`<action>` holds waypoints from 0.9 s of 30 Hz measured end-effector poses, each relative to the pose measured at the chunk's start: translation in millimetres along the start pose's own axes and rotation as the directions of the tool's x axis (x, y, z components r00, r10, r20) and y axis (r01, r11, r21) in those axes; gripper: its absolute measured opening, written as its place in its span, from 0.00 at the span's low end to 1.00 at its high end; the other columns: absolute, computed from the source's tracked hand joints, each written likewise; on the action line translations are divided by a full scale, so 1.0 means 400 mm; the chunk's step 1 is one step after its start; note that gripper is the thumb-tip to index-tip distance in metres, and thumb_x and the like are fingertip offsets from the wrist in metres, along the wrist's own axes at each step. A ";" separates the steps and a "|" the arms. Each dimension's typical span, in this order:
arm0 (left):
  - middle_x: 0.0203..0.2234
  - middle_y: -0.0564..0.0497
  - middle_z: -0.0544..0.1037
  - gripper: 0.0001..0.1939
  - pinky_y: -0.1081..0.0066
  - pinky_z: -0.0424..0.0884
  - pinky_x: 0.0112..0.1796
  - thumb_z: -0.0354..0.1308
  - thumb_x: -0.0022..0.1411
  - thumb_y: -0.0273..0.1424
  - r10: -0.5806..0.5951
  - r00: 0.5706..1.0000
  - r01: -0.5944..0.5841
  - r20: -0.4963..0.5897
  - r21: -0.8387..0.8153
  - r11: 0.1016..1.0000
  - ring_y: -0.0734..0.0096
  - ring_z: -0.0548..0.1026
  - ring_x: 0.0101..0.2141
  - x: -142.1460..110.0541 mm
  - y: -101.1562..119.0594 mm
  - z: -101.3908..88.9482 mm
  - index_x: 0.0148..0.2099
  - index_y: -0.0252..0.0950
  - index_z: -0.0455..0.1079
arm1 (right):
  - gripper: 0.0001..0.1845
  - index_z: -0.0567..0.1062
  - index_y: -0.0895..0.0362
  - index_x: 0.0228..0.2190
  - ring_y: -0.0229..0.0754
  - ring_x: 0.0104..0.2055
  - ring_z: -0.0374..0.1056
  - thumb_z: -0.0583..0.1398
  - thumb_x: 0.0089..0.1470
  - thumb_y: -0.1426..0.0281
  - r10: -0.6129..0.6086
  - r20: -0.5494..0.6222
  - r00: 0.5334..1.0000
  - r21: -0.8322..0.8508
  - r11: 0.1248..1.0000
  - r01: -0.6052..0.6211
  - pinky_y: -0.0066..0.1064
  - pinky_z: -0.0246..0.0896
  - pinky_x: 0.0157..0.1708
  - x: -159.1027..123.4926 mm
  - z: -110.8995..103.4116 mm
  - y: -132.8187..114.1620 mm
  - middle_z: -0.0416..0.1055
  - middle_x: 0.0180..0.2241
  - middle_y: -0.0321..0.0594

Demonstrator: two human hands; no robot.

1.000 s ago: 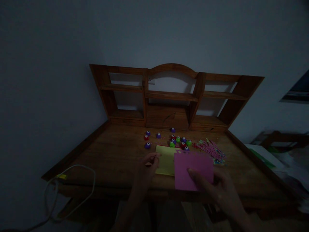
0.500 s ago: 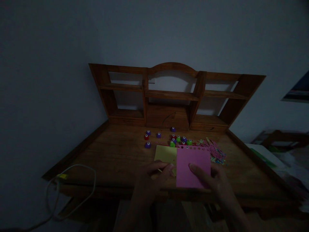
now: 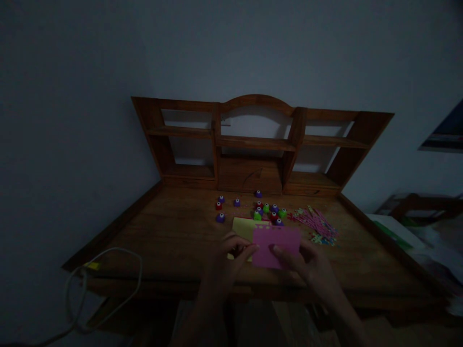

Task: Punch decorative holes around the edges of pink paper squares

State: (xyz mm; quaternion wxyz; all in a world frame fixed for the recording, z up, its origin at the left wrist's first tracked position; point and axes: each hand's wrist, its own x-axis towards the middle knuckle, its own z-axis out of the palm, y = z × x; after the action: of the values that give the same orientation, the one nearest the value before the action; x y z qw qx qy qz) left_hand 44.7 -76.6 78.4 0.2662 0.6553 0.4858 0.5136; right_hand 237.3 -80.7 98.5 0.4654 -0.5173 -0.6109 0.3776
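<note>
A pink paper sheet (image 3: 267,260) with a row of small cut-outs along its top edge is raised over the desk front. My right hand (image 3: 307,262) grips its right side, thumb on the face and fingers behind. At the sheet's left edge, my left hand (image 3: 235,250) is closed in a pinch, its thumb tip overlapping the paper. What lies in that pinch is too dark to make out. A yellow paper sheet (image 3: 243,228) lies behind, partly covered by the pink one and my left hand.
Beyond the sheets stand several one-eyed toy figures: purple (image 3: 220,218), red (image 3: 219,206) and green (image 3: 257,215). A pile of pink sticks (image 3: 318,222) lies right on the wooden desk (image 3: 170,231). Shelves (image 3: 253,141) rise behind. A pale cable (image 3: 140,270) loops at left.
The pink sheet has shifted left and tilted, looking shorter now. My right hand moved left with it. My left fingers now meet its edge; the thin pale stick seen there before is hidden.
</note>
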 end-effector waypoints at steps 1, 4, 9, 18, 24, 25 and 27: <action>0.22 0.54 0.70 0.11 0.77 0.65 0.27 0.62 0.56 0.34 0.015 1.000 -0.015 0.000 0.027 1.000 0.75 0.69 0.26 0.009 -0.017 0.002 0.25 0.35 0.72 | 0.15 0.80 0.57 0.28 0.44 0.33 0.70 0.65 0.47 0.57 -0.057 -0.008 0.998 -0.031 0.998 0.056 0.33 0.65 0.33 0.014 -0.001 0.008 0.76 0.30 0.41; 0.28 0.53 0.73 0.08 0.74 0.69 0.33 0.61 0.59 0.35 0.075 0.997 -0.073 -0.027 0.080 0.994 0.73 0.72 0.30 0.041 -0.071 0.003 0.31 0.37 0.72 | 0.09 0.81 0.54 0.29 0.46 0.40 0.70 0.64 0.50 0.62 -0.248 -0.004 0.969 -0.099 0.964 0.247 0.37 0.65 0.43 0.062 -0.006 0.041 0.76 0.36 0.42; 0.49 0.49 0.70 0.23 0.64 0.67 0.49 0.63 0.56 0.37 0.262 0.965 -0.246 -0.023 0.271 0.930 0.65 0.69 0.48 0.072 -0.136 -0.011 0.54 0.42 0.65 | 0.10 0.79 0.47 0.40 0.47 0.51 0.66 0.60 0.56 0.66 -0.395 0.127 0.910 -0.090 0.909 0.407 0.42 0.60 0.51 0.132 0.001 0.143 0.73 0.46 0.41; 0.40 0.49 0.73 0.09 0.62 0.64 0.49 0.48 0.67 0.26 0.345 0.760 -0.610 0.551 0.422 0.671 0.66 0.69 0.43 0.036 -0.230 0.006 0.44 0.37 0.69 | 0.19 0.73 0.47 0.49 0.48 0.56 0.62 0.62 0.54 0.66 -0.438 0.394 0.808 -0.208 0.814 0.542 0.44 0.57 0.55 0.149 0.046 0.298 0.67 0.53 0.43; 0.39 0.48 0.72 0.08 0.64 0.65 0.45 0.48 0.66 0.25 0.214 0.767 -0.576 0.605 0.504 0.643 0.65 0.69 0.41 0.032 -0.228 0.011 0.44 0.36 0.68 | 0.28 0.65 0.47 0.56 0.47 0.56 0.62 0.62 0.53 0.64 -0.414 0.405 0.815 -0.269 0.798 0.539 0.43 0.57 0.56 0.119 0.032 0.274 0.67 0.54 0.43; 0.39 0.48 0.72 0.09 0.64 0.65 0.45 0.48 0.66 0.25 0.201 0.767 -0.570 0.609 0.504 0.649 0.65 0.69 0.41 0.032 -0.230 0.013 0.44 0.37 0.68 | 0.25 0.68 0.48 0.54 0.46 0.55 0.63 0.62 0.54 0.65 -0.416 0.408 0.813 -0.265 0.798 0.542 0.43 0.58 0.55 0.119 0.031 0.275 0.68 0.53 0.43; 0.38 0.48 0.72 0.08 0.65 0.65 0.45 0.48 0.66 0.26 0.190 0.771 -0.558 0.608 0.501 0.661 0.65 0.69 0.40 0.032 -0.237 0.020 0.43 0.37 0.68 | 0.18 0.73 0.50 0.49 0.45 0.51 0.66 0.60 0.56 0.65 -0.414 0.417 0.810 -0.255 0.802 0.541 0.40 0.61 0.52 0.122 0.032 0.282 0.71 0.48 0.44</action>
State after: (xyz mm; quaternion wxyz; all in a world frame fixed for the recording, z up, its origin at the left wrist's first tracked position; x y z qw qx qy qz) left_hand 17.8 -27.0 0.5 0.0190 0.9041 0.3945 0.1632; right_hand 255.3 -12.2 -2.8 0.3301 -0.3470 -0.8523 0.2104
